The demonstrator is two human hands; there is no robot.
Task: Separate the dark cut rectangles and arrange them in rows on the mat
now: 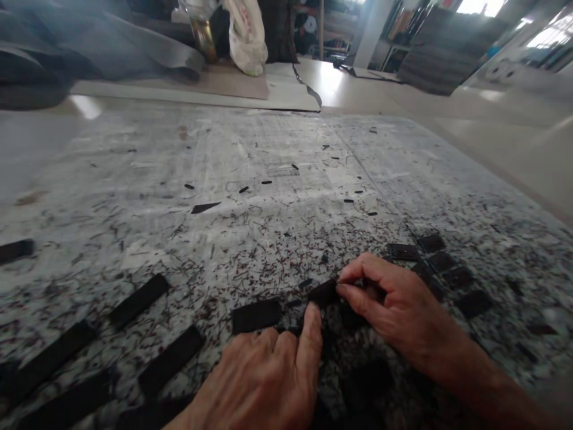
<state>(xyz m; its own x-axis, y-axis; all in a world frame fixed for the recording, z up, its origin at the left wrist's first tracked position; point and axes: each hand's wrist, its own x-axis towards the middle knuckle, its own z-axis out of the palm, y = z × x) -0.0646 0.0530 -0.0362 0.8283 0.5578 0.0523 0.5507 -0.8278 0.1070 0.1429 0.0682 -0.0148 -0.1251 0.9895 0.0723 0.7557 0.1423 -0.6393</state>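
Observation:
Between both hands lies a small black strip (pixel 323 292), its surface possibly fabric or leather. My right hand (pixel 394 298) pinches the strip's right end between thumb and forefinger. At the strip's left end, one stretched digit of my left hand (pixel 277 364) presses against it, while the other fingers are folded with their tips hidden. Just left of the strip sits a flat black rectangle (pixel 256 315), above my left knuckles. More dark pieces lie under and behind my hands, where their shapes are hard to make out.
Several longer black strips (pixel 139 300) lie at the left. Small dark rectangles (pixel 457 277) cluster beyond my right wrist. Thread-like scraps (pixel 268 257) litter the pale worktable (pixel 250 140). Farther back are a white plastic bag (pixel 248 39), a jar (pixel 203 33) and grey sheet material (pixel 134 48).

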